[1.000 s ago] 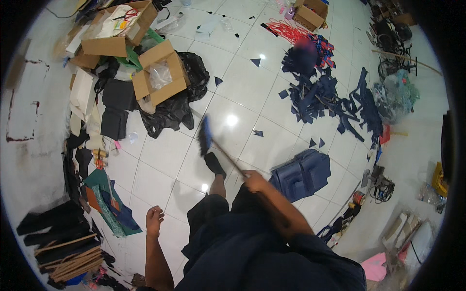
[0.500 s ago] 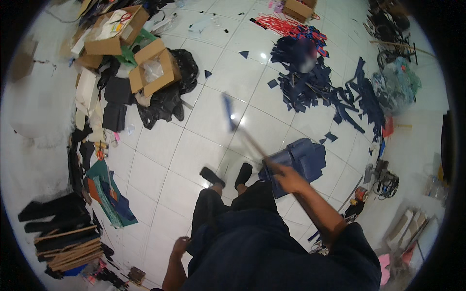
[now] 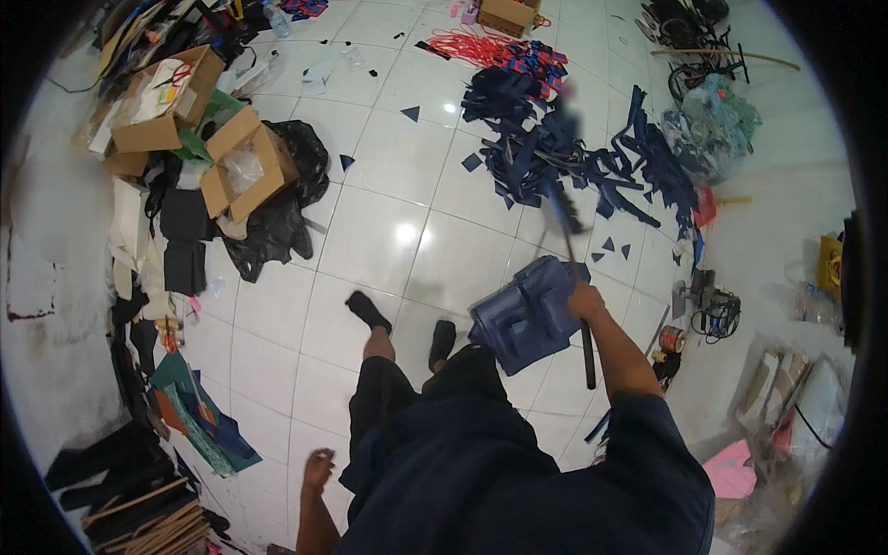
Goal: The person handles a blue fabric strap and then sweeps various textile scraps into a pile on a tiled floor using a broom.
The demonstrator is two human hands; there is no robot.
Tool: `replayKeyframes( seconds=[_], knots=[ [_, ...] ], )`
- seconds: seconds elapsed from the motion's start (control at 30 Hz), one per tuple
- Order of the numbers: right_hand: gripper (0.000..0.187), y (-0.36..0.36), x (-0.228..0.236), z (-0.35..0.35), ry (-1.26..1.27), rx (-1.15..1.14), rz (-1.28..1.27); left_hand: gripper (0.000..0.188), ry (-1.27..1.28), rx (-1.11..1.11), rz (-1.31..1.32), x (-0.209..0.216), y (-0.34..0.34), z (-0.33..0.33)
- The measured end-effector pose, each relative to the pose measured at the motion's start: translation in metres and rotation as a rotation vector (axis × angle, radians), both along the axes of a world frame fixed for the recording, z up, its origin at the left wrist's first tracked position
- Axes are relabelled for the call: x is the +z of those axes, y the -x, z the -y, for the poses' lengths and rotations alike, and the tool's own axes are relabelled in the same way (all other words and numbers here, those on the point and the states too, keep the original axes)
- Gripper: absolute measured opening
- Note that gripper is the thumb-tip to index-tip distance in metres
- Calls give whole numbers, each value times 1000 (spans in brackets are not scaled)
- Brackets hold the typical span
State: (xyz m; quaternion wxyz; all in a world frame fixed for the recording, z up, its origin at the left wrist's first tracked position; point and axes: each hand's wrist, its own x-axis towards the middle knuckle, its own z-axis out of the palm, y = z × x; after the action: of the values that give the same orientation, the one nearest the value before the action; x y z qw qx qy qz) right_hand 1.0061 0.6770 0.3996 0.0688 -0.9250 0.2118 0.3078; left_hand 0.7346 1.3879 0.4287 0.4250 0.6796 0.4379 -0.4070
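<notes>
My right hand point(image 3: 585, 302) is wrapped round the handle point(image 3: 589, 359) of a broom. Its blue and black bristle head point(image 3: 564, 211) reaches forward to the near edge of a heap of dark blue fabric scraps point(image 3: 518, 153). Just left of that hand, partly under the handle, a dark blue bag-like piece with pockets point(image 3: 523, 314) lies on the tiles. Empty, with its fingers loosely apart, my left hand point(image 3: 318, 469) hangs beside my left leg. Small blue triangular scraps point(image 3: 608, 244) are scattered near the broom head.
Open cardboard boxes point(image 3: 242, 166) and black plastic bags point(image 3: 268, 242) stand to the left. Red cords point(image 3: 467, 46) lie at the far side. A bundle of clear plastic bags point(image 3: 712, 129) and a tool with a coiled cable point(image 3: 717, 310) line the right wall.
The broom head has swung rightward from over bare tiles to the scrap heap, and my right hand has moved right with it. My left foot has shifted forward and left.
</notes>
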Motion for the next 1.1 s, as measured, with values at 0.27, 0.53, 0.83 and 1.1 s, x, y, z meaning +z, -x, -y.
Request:
replayKeyframes(
  seconds=[0.27,0.53,0.83,1.1],
  knots=[
    [45,12,28,-126,-487,-764,399,32,283,-192,-23,-55,-92,-125],
    [42,92,113,-357,-788,-1301,-51,8,101,-179,361,-9,-513,-225],
    [19,89,43,-453,-1104,-2050,37,25,118,-799,493,18,-744,-10],
    [57,-152,71,-320,-922,-1225,408,35,247,-1085,593,43,-761,90]
  ],
)
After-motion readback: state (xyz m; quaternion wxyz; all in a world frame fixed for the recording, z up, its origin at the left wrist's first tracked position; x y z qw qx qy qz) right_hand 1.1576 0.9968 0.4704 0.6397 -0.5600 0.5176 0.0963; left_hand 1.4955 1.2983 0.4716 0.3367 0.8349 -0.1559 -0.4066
